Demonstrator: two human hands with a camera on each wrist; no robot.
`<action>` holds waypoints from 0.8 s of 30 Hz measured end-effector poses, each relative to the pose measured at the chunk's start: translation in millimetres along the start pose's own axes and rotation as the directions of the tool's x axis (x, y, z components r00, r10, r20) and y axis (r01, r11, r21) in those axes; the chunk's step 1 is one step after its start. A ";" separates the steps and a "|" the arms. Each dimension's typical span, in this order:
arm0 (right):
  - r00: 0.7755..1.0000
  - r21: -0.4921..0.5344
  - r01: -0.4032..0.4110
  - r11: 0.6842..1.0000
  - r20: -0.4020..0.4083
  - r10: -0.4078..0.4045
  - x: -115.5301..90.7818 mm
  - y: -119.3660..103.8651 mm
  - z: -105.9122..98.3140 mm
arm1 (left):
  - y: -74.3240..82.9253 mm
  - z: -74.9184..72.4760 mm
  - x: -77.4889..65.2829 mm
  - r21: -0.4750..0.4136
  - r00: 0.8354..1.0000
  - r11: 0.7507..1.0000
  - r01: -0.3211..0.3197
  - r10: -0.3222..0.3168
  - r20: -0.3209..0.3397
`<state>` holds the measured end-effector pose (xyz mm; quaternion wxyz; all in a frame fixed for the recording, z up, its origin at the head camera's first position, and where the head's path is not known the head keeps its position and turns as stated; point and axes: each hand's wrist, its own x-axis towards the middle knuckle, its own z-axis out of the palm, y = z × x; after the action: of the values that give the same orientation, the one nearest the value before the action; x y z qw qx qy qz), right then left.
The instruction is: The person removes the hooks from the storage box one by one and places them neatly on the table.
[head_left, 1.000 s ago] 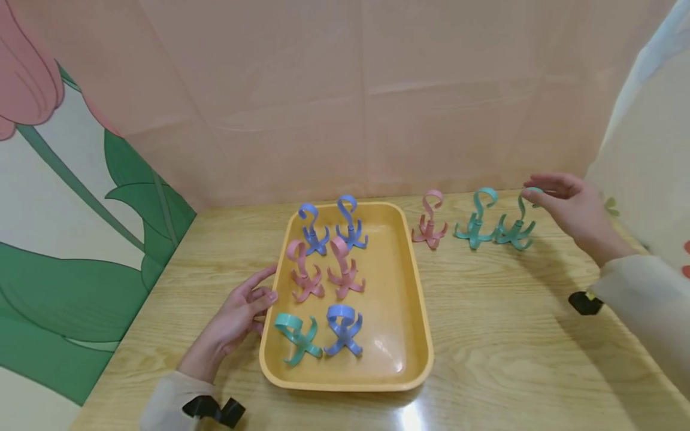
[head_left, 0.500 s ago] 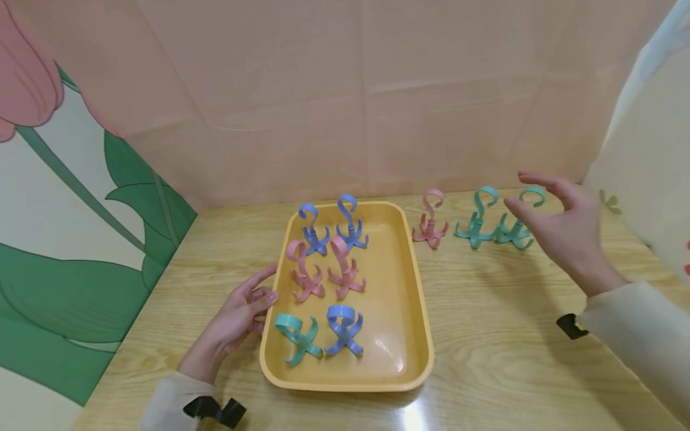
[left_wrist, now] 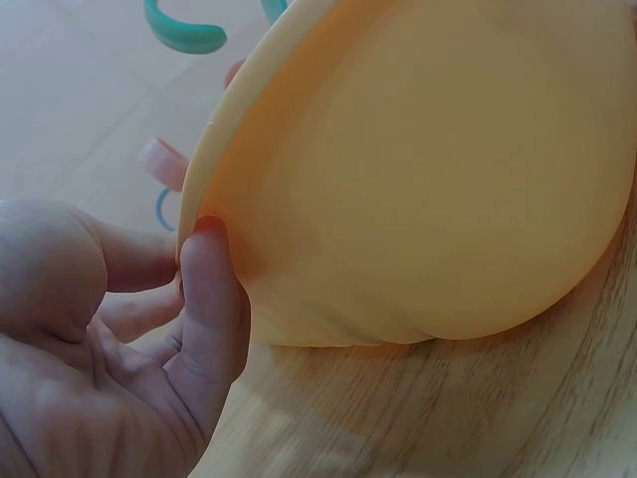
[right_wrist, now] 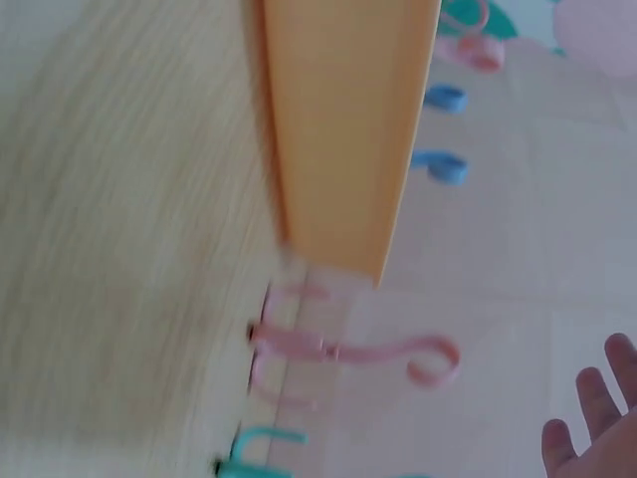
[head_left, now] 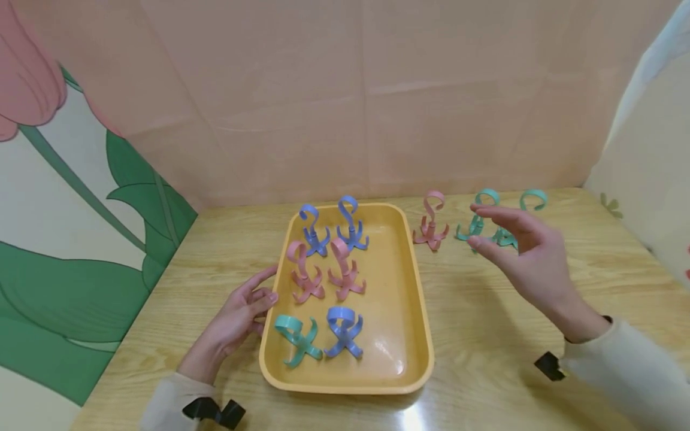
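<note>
My left hand grips the left rim of a yellow tray; in the left wrist view, thumb and fingers pinch its edge. Inside the tray stand two blue octopus-shaped hooks at the back and two pink hooks behind a green hook and another blue one. Right of the tray, a pink hook and two green hooks stand in a row. My right hand hovers in front of the green hooks, partly hiding them, its thumb and fingers apart and holding nothing.
Everything stands on a light wooden table. A pinkish sheet hangs along its back edge. Flower-patterned panels border the left side, and a pale panel borders the right.
My right hand has left the rightmost green hook, moving left and toward the front with its fingers spread. The left hand, tray and hooks stay where they were.
</note>
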<state>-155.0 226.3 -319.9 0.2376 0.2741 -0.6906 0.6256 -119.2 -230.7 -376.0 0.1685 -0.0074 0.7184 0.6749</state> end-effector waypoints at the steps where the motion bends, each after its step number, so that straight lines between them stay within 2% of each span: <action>1: 1.000 0.038 0.002 0.999 0.013 -0.002 -2.8 -1.2 2.6 | -0.1 0.2 0.0 -0.001 1.000 1.000 0.000 0.000 0.002; 3: 0.999 0.094 -0.005 0.996 0.044 0.001 -8.0 -4.5 8.0 | -0.4 0.7 0.0 0.000 1.000 1.000 -0.001 0.001 0.003; 6: 0.995 0.123 -0.017 0.992 0.099 0.004 -14.7 -10.7 17.4 | -0.6 1.2 0.1 0.000 1.000 1.000 -0.001 0.001 0.001; 12: 0.978 0.110 -0.039 0.993 0.207 0.015 -24.0 -25.3 40.7 | -0.4 1.1 0.0 -0.002 1.000 1.000 -0.003 0.003 -0.001; 19: 0.952 0.010 -0.157 0.988 0.268 0.149 -36.3 -35.6 72.2 | -0.9 1.2 -0.3 -0.003 1.000 1.000 -0.008 0.008 -0.008; 24: 0.928 0.030 -0.219 0.975 0.315 0.199 -43.9 -35.7 93.8 | -2.1 2.0 0.4 -0.010 1.000 1.000 -0.018 0.018 -0.013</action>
<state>-97.2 134.2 -332.9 0.0490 0.3014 -0.7239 0.6186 -118.6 -228.9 -378.1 0.1577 -0.0064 0.7160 0.6800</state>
